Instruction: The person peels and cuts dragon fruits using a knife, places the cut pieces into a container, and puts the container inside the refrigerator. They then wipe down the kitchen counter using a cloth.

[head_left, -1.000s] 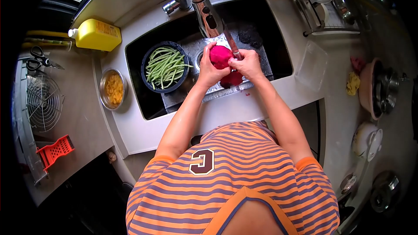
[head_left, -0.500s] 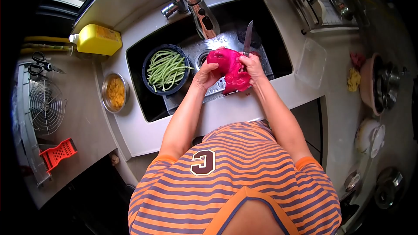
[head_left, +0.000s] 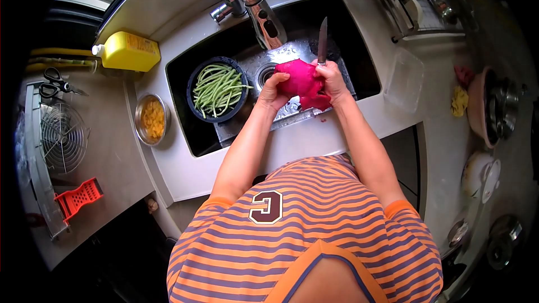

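Over the sink, my left hand [head_left: 272, 93] is closed round the left side of a bright magenta dragon fruit [head_left: 297, 77], thumb on top. A loose flap of its peel [head_left: 315, 101] hangs at the lower right. My right hand [head_left: 334, 83] grips a knife [head_left: 323, 40] whose blade points up and away from the fruit; its handle is mostly hidden in the palm. The right fingers also touch the fruit's right side. Left of the fruit, a dark round bowl [head_left: 193, 100] of green beans [head_left: 219, 91] stands in the sink.
The chrome faucet [head_left: 264, 19] hangs just beyond my hands over the sink [head_left: 373, 70]. On the left are a metal bowl of orange pieces [head_left: 152, 119], a yellow bottle [head_left: 129, 51], scissors [head_left: 53, 83] and a red grater [head_left: 78, 199]. A clear plastic container [head_left: 405, 81] sits at right.
The dragon fruit has turned in my hands, so more of its smooth magenta skin faces up and less hanging peel shows. The knife blade stands more upright. The view has shifted slightly.
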The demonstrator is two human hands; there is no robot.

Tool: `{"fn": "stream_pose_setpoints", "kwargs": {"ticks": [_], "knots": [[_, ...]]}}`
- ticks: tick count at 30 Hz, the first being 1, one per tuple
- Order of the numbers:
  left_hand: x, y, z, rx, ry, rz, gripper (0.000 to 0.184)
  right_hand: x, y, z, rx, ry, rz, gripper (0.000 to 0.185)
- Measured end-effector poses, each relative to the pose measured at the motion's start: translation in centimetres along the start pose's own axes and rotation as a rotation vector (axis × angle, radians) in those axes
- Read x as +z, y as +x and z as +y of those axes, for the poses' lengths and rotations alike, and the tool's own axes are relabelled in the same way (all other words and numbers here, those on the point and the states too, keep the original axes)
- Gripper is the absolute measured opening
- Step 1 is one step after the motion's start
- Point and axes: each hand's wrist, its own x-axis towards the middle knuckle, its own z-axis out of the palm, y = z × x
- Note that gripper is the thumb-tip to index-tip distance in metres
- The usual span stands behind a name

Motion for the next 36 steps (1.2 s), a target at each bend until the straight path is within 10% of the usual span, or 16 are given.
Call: {"fn": "stream_pose_setpoints", "kwargs": {"ticks": [6,13,20,24,36], "knots": [[-0.2,-0.8,0.2,0.017,-0.098,-0.032,0.065,-2.1,0.8,0.3,0.014,0.131,-0.155,0.009],[-2.0,-1.6,2.4,0.09,-0.462,0.111,0.067,-5.5,1.4,-0.7,-0.089,0.132,0.206,0.01],[-2.7,-2.1,4.0,0.134,-0.536,0.345,0.071,-4.9,0.0,0.2,0.202,-0.649,0.238,0.018],[-2.8,-2.1,4.0,0.103,-0.542,0.37,0.069,-5.1,0.5,1.4,0.025,-1.262,0.175,0.037],[-6.0,-13.9,3.6,0.347,-0.616,0.344,0.069,9.3,5.8,7.6,0.005,-1.127,-0.391,0.022]]}}
